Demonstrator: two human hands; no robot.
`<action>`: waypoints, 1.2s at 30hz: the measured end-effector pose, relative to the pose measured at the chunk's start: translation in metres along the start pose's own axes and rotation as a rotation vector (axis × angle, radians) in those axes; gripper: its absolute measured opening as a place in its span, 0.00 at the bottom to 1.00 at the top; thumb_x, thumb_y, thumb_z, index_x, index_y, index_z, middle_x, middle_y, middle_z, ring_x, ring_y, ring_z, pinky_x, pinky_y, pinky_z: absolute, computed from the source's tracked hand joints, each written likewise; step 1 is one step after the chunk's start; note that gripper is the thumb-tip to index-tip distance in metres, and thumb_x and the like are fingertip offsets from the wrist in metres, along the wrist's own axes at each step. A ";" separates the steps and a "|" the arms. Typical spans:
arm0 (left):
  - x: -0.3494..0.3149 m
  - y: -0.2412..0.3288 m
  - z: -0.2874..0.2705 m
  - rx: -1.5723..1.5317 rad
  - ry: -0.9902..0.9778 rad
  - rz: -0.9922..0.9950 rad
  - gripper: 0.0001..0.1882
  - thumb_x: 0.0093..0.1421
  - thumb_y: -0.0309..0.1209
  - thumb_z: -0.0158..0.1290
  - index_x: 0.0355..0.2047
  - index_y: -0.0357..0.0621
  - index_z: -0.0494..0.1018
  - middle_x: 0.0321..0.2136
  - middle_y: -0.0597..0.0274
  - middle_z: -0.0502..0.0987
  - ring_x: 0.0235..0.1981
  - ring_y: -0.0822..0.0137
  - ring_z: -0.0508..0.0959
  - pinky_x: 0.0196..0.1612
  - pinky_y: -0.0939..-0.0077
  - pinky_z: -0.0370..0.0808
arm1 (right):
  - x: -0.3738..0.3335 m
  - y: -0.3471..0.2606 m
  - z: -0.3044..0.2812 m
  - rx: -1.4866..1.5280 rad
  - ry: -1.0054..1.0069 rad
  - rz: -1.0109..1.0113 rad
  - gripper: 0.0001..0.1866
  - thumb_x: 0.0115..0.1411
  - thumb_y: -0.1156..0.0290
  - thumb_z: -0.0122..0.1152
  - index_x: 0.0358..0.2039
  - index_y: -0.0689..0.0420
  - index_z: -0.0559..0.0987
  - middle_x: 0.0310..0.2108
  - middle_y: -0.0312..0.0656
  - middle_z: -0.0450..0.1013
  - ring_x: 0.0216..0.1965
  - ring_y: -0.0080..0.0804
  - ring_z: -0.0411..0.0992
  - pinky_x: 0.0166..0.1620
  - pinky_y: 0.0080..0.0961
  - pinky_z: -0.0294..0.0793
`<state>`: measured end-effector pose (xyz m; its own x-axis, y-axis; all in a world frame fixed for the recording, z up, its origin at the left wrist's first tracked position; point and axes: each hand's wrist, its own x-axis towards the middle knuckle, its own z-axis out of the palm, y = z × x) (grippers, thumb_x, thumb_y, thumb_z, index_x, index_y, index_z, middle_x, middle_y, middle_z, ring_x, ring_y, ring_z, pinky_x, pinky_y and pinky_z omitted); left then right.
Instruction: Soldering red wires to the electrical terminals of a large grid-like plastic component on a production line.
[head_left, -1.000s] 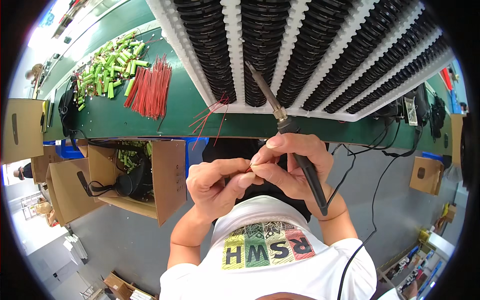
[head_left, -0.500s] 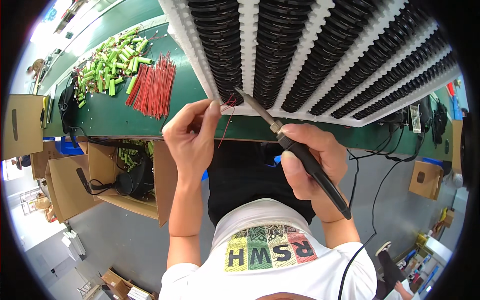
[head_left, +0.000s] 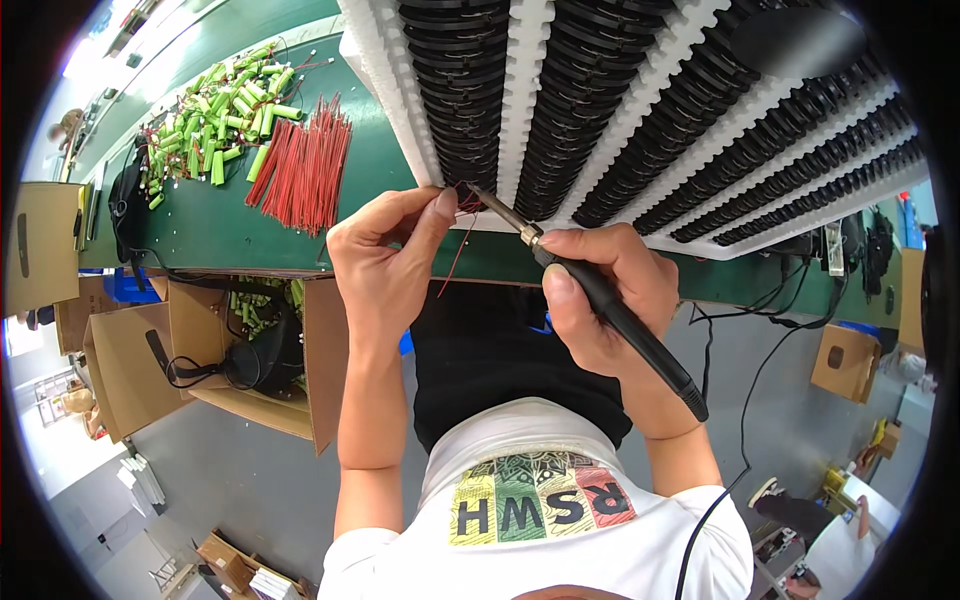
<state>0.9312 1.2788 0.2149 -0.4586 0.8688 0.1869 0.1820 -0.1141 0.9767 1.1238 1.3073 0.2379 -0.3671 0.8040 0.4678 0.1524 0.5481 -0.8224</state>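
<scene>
Pinched between the thumb and forefinger of my left hand (head_left: 383,262) is a thin red wire (head_left: 461,248), its loose end hanging down past the bench edge. My right hand (head_left: 625,290) grips a black-handled soldering iron (head_left: 640,338). The iron's metal tip meets the wire close to my left fingertips, at the near end of the leftmost row of black disc-shaped parts (head_left: 458,95). Several such rows stand in a white foam tray (head_left: 695,246). Whether the tip touches a part there is too small to tell.
Left on the green bench (head_left: 385,150) lie a bundle of red wires (head_left: 305,170) and a heap of green cylindrical cells (head_left: 225,115). Below stands an open cardboard box (head_left: 255,405). Cables (head_left: 775,300) hang at right. A blurred dark oval (head_left: 797,42) covers the upper right.
My right hand has brought the iron slightly left and up, its tip now at the wire. My left hand has shifted a little toward the tray. The dark oval has appeared.
</scene>
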 end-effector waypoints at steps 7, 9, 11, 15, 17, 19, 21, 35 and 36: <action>0.004 0.006 -0.004 0.012 -0.039 -0.069 0.03 0.58 0.20 0.62 0.32 0.30 0.82 0.21 0.67 0.79 0.21 0.80 0.70 0.25 0.90 0.66 | 0.002 0.001 0.002 0.012 0.000 0.024 0.09 0.56 0.74 0.63 0.38 0.61 0.78 0.14 0.27 0.65 0.14 0.15 0.54 0.20 0.12 0.53; 0.005 0.008 -0.005 -0.016 -0.055 -0.098 0.04 0.58 0.20 0.62 0.32 0.30 0.82 0.21 0.66 0.79 0.21 0.81 0.71 0.25 0.90 0.66 | 0.003 0.002 0.003 0.027 0.003 0.035 0.09 0.56 0.74 0.63 0.38 0.62 0.79 0.14 0.28 0.65 0.14 0.15 0.54 0.20 0.12 0.53; 0.005 0.009 -0.004 0.004 -0.052 -0.098 0.04 0.58 0.20 0.62 0.32 0.29 0.82 0.21 0.66 0.79 0.21 0.81 0.71 0.25 0.90 0.66 | 0.004 0.003 0.002 0.026 -0.004 0.029 0.09 0.56 0.74 0.63 0.37 0.62 0.78 0.14 0.28 0.65 0.14 0.15 0.54 0.20 0.12 0.53; 0.005 0.010 -0.004 -0.008 -0.052 -0.104 0.04 0.58 0.20 0.62 0.32 0.29 0.82 0.22 0.65 0.80 0.22 0.81 0.71 0.25 0.91 0.67 | 0.007 0.003 0.002 0.026 -0.029 0.027 0.09 0.56 0.75 0.63 0.37 0.62 0.78 0.15 0.28 0.66 0.14 0.15 0.54 0.20 0.12 0.53; 0.006 0.010 -0.004 -0.007 -0.053 -0.107 0.04 0.58 0.20 0.62 0.32 0.29 0.82 0.22 0.65 0.80 0.21 0.81 0.71 0.25 0.91 0.67 | 0.008 0.002 0.002 0.022 -0.038 0.012 0.08 0.56 0.75 0.63 0.38 0.62 0.78 0.15 0.28 0.66 0.15 0.15 0.54 0.20 0.12 0.53; 0.006 0.010 -0.004 -0.028 -0.063 -0.110 0.04 0.58 0.20 0.62 0.33 0.29 0.82 0.22 0.65 0.80 0.21 0.81 0.71 0.25 0.91 0.67 | 0.007 0.002 0.001 0.016 -0.046 0.000 0.08 0.57 0.75 0.62 0.38 0.62 0.78 0.15 0.28 0.66 0.15 0.15 0.54 0.21 0.12 0.53; 0.006 0.010 -0.003 -0.010 -0.059 -0.109 0.04 0.58 0.20 0.62 0.33 0.29 0.82 0.22 0.65 0.80 0.21 0.81 0.71 0.25 0.91 0.67 | 0.006 0.001 -0.001 0.022 -0.029 0.005 0.09 0.56 0.75 0.63 0.38 0.61 0.78 0.15 0.28 0.66 0.14 0.16 0.55 0.20 0.12 0.55; 0.002 0.007 0.000 0.195 -0.025 0.083 0.03 0.57 0.20 0.62 0.30 0.30 0.81 0.19 0.66 0.77 0.18 0.79 0.67 0.22 0.87 0.63 | -0.005 0.005 -0.006 0.136 0.086 0.026 0.09 0.54 0.76 0.63 0.37 0.60 0.79 0.14 0.27 0.68 0.13 0.17 0.58 0.20 0.13 0.60; 0.003 0.005 0.000 0.205 -0.030 0.107 0.03 0.57 0.20 0.62 0.30 0.30 0.81 0.19 0.66 0.77 0.18 0.79 0.66 0.22 0.86 0.62 | -0.005 0.006 -0.007 0.133 0.081 0.031 0.09 0.54 0.76 0.63 0.37 0.60 0.79 0.14 0.27 0.68 0.13 0.18 0.58 0.20 0.13 0.60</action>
<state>0.9307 1.2806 0.2207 -0.4011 0.8715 0.2822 0.4026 -0.1091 0.9089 1.1326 1.3082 0.2329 -0.2884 0.8391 0.4612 0.0379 0.4913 -0.8702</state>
